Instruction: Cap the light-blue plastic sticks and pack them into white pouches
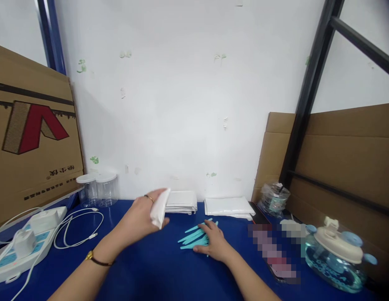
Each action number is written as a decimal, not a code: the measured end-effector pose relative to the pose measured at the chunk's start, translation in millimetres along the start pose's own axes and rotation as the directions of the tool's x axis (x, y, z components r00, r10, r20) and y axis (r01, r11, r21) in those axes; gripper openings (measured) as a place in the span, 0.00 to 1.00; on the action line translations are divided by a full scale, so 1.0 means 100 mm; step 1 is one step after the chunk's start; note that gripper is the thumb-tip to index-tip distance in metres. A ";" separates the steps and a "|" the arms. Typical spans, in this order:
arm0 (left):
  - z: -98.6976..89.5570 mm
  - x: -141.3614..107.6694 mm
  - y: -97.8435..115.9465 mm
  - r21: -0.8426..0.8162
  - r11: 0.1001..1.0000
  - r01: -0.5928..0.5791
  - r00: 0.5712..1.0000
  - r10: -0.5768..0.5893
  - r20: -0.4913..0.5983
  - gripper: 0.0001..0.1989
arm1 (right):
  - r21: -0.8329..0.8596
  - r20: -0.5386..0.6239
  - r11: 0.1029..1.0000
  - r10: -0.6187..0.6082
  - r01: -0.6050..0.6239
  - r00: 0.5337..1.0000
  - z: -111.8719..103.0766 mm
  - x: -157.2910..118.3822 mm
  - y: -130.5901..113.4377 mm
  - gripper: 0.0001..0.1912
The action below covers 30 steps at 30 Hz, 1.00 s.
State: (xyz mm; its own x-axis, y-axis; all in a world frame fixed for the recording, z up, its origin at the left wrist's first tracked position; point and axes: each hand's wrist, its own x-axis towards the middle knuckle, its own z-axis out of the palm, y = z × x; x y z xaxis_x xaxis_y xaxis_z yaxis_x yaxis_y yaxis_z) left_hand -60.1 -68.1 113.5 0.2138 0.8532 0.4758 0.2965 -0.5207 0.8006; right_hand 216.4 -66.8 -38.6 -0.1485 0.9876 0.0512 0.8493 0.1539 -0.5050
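My left hand [146,212], with a ring and a bracelet at the wrist, is closed round a folded white packet [159,209] above the blue table [150,267]. My right hand [214,241] rests over several thin turquoise pointed pieces [194,237] that lie fanned out on the table. Its fingers are apart and touch the pieces; whether any is gripped is hidden. Behind my left hand lies a stack of white packets [181,200]. Another white stack [228,206] lies to its right, near the wall.
On the left are two clear jars [107,192], white cables [102,225] and a power strip [37,240]. A phone-like object [272,255], a wrapped cup [273,200] and a clear bottle [335,259] stand or lie on the right. Cardboard [347,167] flanks the table.
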 end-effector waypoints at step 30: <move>1.24 0.08 -1.00 0.350 0.933 -0.084 0.892 -0.086 0.443 0.13 | 0.210 -0.138 0.966 -0.122 0.150 0.983 -0.51 0.15 0.44 0.05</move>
State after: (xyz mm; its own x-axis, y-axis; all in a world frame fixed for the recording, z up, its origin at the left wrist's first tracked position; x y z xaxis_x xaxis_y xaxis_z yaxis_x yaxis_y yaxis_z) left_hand 27.0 -12.7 -7.7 0.5779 0.7928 0.1937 0.5846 -0.5677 0.5796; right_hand 277.2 -43.5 -15.9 -0.1797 0.9562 0.2312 0.6921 0.2899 -0.6610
